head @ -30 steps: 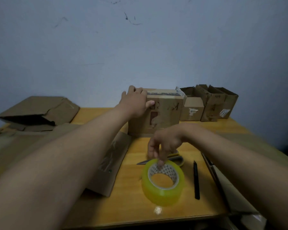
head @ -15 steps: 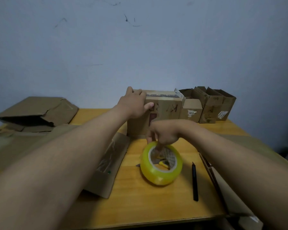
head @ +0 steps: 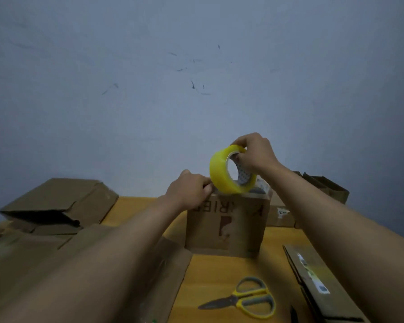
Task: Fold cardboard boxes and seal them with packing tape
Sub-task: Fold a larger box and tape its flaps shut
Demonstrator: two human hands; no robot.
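Observation:
A folded cardboard box [head: 229, 226] stands upright on the wooden table [head: 226, 273], red print on its front face. My right hand [head: 254, 155] grips the yellow roll of packing tape [head: 222, 173] by its upper rim, fingers through the core, holding it on edge just above the box top. My left hand [head: 191, 188] lies on the box's top left corner, its curled fingertips right beside the roll's lower edge. Whether they pinch a tape end cannot be made out.
Yellow-handled scissors [head: 245, 298] lie on the table in front of the box, a black pen [head: 293, 313] beside them. Flattened cardboard [head: 56, 201] is stacked at left, another flat piece [head: 317, 280] at right. Open small boxes [head: 324, 187] stand behind my right arm.
My right hand has lifted the tape roll off the table up to the top of the box. The view has tilted upward. My left hand stays on the box's top left corner.

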